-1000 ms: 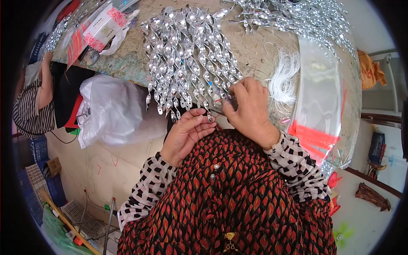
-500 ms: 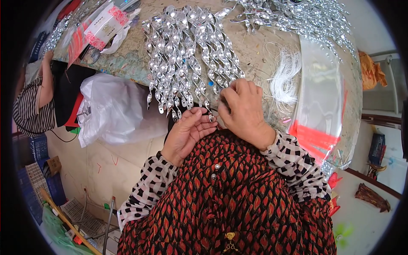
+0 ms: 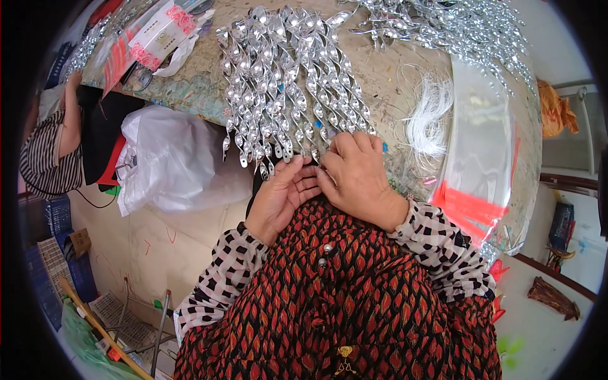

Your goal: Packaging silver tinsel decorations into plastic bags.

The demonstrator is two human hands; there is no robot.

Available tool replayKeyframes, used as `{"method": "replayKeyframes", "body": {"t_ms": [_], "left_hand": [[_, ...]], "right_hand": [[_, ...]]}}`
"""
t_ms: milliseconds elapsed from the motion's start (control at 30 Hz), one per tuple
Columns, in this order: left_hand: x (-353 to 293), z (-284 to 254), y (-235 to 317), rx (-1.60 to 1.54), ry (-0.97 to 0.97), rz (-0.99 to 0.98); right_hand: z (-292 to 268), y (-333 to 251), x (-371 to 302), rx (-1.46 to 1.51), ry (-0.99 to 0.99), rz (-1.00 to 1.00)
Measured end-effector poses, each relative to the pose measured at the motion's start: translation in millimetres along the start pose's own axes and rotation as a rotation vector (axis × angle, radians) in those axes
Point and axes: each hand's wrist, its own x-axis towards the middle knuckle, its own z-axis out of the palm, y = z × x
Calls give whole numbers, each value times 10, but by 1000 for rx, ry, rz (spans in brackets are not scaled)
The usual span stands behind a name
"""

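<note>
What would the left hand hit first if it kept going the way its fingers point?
Probably the right hand: the left hand points up and right, its fingertips already about touching the right one. Just past them hang the lower ends of the silver spirals. Depth is unclear.
</note>
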Motion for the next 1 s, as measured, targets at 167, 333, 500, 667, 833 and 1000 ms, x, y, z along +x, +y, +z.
{"method": "replayKeyframes", "body": {"t_ms": [167, 333, 500, 667, 833, 1000], "left_hand": [[13, -3, -9, -24, 39, 10], [43, -96, -30, -36, 11, -6], [28, -69, -24, -6, 23, -16], [33, -124, -36, 0, 28, -25], [31, -119, -17, 30, 25, -26], [34, -81, -17, 27, 20, -39]], "right_hand": [[9, -31, 18, 8, -15, 56], [-11, -29, 125, -5, 54, 133], [40, 7, 192, -50, 67, 124], [69, 52, 192, -69, 108, 81], [-1, 106, 151, -125, 87, 115], [12, 65, 166, -75, 101, 96]]}}
